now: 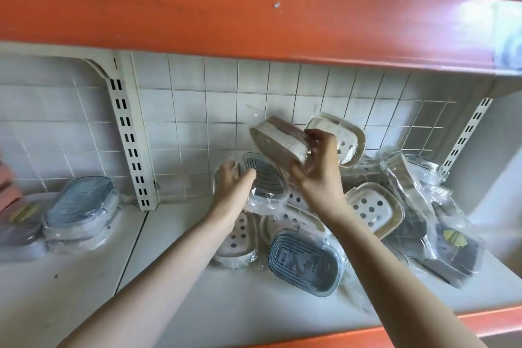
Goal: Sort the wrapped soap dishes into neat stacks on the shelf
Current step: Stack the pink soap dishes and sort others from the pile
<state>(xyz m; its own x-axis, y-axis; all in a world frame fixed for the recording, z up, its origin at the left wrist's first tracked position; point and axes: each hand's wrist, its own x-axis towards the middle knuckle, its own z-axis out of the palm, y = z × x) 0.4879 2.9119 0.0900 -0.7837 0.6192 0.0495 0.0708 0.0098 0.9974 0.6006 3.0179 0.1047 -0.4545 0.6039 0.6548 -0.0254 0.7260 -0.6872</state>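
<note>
Fingers (316, 140) of the right hand (317, 175) curl round one end of a cream wrapped soap dish (278, 141), holding it tilted in the air above the pile (372, 206) on the shelf (226, 305), forearm reaching up from the lower right. The left hand (231, 186) grasps a blue wrapped soap dish (262, 181), thumb over its ribbed top, lifted just above the heap. A neat blue stack (82, 212) stands at the left.

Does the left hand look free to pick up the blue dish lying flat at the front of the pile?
Probably not yet: the left hand already grips a blue wrapped dish. The front blue dish itself lies uncovered.
</note>
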